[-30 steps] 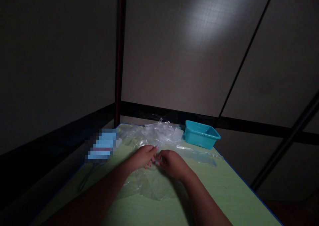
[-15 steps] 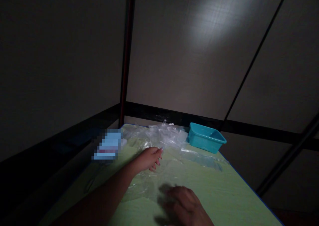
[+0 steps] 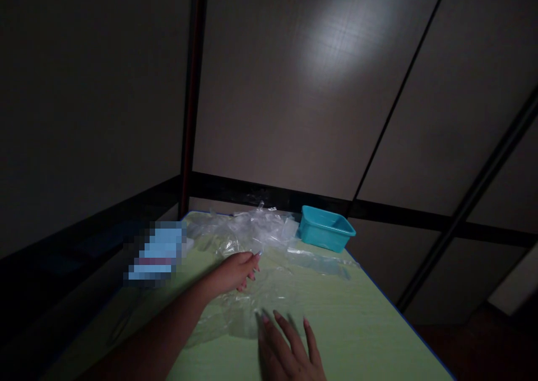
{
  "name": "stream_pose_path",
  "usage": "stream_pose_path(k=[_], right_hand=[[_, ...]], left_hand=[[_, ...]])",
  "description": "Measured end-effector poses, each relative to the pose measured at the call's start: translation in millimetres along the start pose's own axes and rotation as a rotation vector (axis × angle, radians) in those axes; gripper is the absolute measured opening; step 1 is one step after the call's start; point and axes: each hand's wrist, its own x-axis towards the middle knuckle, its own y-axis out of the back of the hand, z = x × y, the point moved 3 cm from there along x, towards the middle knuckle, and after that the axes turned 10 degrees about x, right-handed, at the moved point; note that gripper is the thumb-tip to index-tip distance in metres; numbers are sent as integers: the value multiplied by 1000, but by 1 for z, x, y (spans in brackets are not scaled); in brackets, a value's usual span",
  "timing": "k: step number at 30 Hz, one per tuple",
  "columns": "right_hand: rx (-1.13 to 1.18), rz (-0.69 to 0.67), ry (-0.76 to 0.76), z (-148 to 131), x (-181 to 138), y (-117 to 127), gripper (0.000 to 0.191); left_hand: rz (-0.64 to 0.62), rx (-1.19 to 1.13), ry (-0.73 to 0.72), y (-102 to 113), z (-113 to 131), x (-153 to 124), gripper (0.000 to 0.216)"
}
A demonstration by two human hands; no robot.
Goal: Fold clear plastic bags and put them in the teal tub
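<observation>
A clear plastic bag [image 3: 241, 319] lies spread over the green tabletop [image 3: 357, 319]. My left hand [image 3: 239, 272] is closed at the bag's far part, its thumb and curled fingers gripping the thin film. Nearer to me, my right hand [image 3: 290, 350] is open, with fingers spread and pointing away, by the bag's near right edge. Whether its fingertips press on the film or on the table I cannot tell. Beyond my left hand is a crumpled heap of clear plastic bags [image 3: 269, 227].
A turquoise plastic basin [image 3: 325, 238] stands at the table's far right. In front of it lies a flat strip of clear plastic [image 3: 321, 263]. A blurred-out bright screen [image 3: 157, 252] is at the left edge, with a cord-like loop [image 3: 121, 319] below it. Dark panels rise behind the table.
My right hand has come from a blurred, curled pose to spread fingers beside the bag. My left hand keeps its grip. The whole view has shifted, so the table appears further left.
</observation>
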Motion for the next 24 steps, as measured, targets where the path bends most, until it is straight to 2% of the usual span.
stream_pose_path(k=[5,8,10,12,18,21,24], right_hand=[[-20,-39,103,9,0,-11,32],[-42,-65,254,20,5,-1,31],[-37,-79,339,27,6,8,28],[-13,-89,347,32,5,15,28],[51,-134,173,29,0,28,26],[128,-244,191,25,10,38,24],[232,-389,73,24,22,41,22]], left_hand=[[195,138,-131,12,20,-8,35],[224,211,-252,14,37,-18,25],[172,311,-393,9,47,-26,20],[90,388,-473,2,50,-32,18],[-68,461,-409,-12,40,-34,29],[-113,471,-424,-11,40,-35,32],[-160,483,-458,-10,43,-40,40]])
